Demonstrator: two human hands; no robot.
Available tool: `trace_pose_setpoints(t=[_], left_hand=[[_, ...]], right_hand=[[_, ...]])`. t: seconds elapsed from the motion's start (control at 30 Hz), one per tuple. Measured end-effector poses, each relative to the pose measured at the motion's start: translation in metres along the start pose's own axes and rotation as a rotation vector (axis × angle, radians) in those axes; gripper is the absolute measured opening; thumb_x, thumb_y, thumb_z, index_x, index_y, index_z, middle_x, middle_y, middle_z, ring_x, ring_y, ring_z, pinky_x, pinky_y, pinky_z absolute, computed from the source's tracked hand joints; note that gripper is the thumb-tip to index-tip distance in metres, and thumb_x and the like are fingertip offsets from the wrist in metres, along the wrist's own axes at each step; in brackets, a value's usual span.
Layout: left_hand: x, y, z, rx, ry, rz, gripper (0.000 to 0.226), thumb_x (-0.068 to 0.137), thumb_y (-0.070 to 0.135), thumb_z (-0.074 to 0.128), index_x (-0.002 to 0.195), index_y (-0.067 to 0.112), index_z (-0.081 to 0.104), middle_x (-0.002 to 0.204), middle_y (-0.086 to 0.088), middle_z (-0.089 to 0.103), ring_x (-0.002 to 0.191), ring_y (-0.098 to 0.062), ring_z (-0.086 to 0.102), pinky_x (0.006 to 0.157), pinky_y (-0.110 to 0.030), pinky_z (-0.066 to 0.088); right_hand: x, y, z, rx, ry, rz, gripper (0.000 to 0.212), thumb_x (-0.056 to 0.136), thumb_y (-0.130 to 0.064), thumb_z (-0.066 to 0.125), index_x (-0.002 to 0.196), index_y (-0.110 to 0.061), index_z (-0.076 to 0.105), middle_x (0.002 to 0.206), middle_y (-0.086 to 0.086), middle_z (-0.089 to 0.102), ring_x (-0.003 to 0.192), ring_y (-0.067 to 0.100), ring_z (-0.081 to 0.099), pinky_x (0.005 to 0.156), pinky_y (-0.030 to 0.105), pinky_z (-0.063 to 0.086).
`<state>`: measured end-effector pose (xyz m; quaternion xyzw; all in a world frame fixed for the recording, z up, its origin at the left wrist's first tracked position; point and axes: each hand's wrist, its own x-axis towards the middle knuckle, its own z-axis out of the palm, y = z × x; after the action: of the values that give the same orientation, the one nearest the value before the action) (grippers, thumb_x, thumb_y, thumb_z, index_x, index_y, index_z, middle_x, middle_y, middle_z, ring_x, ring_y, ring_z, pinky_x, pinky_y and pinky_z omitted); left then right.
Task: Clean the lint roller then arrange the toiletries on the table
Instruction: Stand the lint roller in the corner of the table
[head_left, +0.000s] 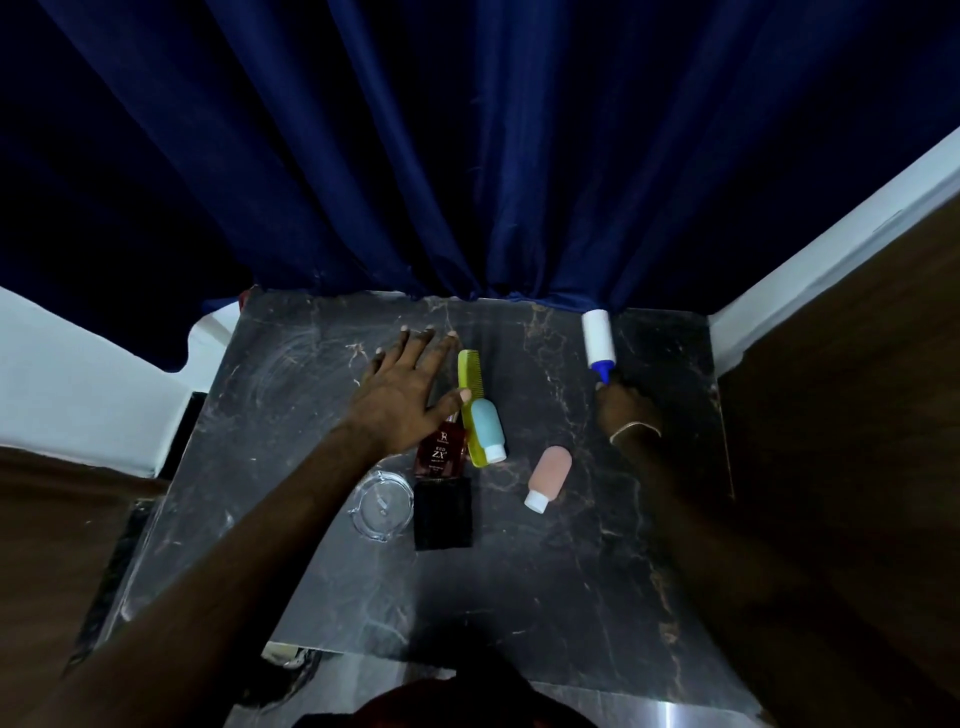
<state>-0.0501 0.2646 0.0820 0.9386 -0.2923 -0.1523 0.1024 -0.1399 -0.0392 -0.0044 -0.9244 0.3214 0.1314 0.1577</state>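
A white lint roller (597, 336) with a blue neck stands at the far right of the dark marble table (322, 571); my right hand (623, 410) grips its handle below the neck. My left hand (402, 387) hovers spread over the table's far middle, fingers straight, thumb near a yellow-green comb (470, 374). Over the comb lies a light blue bottle (488, 430). A dark red perfume bottle (440, 453) is partly hidden under my left hand. A pink bottle (548, 477) with a white cap lies to the right.
A clear glass ashtray (380, 506) and a black square cloth (443, 513) sit near the table's middle. A dark blue curtain (467, 156) hangs along the far edge. White wall and wooden panels flank both sides.
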Motion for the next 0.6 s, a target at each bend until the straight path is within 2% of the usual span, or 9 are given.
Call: trace_pose_setpoints(t=[0.2,0.3,0.4,0.5,0.6], left_hand=[[-0.002,-0.002,-0.002,0.009,-0.002,-0.009,0.098,0.082,0.087,0.015,0.163,0.032,0.007,0.172,-0.005,0.012,0.160,-0.029,0.003,0.127,-0.058,0.014],[-0.003,-0.003,-0.002,0.005,-0.002,-0.014,0.098,0.082,0.088,0.015,0.163,0.033,0.006,0.172,-0.005,0.011,0.160,-0.030,0.003,0.127,-0.058,0.014],[-0.003,-0.003,-0.002,0.011,-0.010,-0.012,0.098,0.082,0.088,0.015,0.163,0.034,0.004,0.172,-0.005,0.010,0.160,-0.030,0.002,0.127,-0.059,0.014],[-0.003,-0.003,-0.003,0.005,-0.019,-0.015,0.097,0.082,0.087,0.017,0.162,0.034,0.004,0.173,-0.005,0.009,0.160,-0.031,0.002,0.126,-0.060,0.015],[-0.003,-0.002,-0.004,0.007,-0.023,-0.012,0.096,0.084,0.086,0.019,0.162,0.034,0.004,0.173,-0.006,0.009,0.160,-0.031,0.002,0.126,-0.060,0.015]], right_hand=[[-0.012,-0.042,0.015,-0.170,-0.130,-0.234,0.046,0.105,-0.040,0.032,0.143,-0.014,0.039,0.126,0.019,0.064,0.114,0.039,0.064,0.094,0.044,0.051],[-0.019,-0.054,0.025,-0.251,-0.135,-0.354,0.046,0.105,-0.042,0.032,0.141,-0.014,0.041,0.123,0.018,0.067,0.111,0.038,0.066,0.092,0.045,0.052],[-0.023,-0.058,0.029,-0.250,-0.119,-0.356,0.043,0.105,-0.042,0.033,0.135,-0.014,0.046,0.121,0.017,0.068,0.110,0.037,0.066,0.092,0.045,0.052],[-0.022,-0.055,0.026,-0.247,-0.103,-0.333,0.046,0.105,-0.041,0.032,0.140,-0.014,0.043,0.122,0.017,0.067,0.111,0.037,0.066,0.093,0.044,0.052],[-0.016,-0.049,0.020,-0.201,-0.085,-0.239,0.043,0.105,-0.040,0.033,0.134,-0.012,0.047,0.124,0.018,0.066,0.112,0.037,0.065,0.093,0.043,0.052]])
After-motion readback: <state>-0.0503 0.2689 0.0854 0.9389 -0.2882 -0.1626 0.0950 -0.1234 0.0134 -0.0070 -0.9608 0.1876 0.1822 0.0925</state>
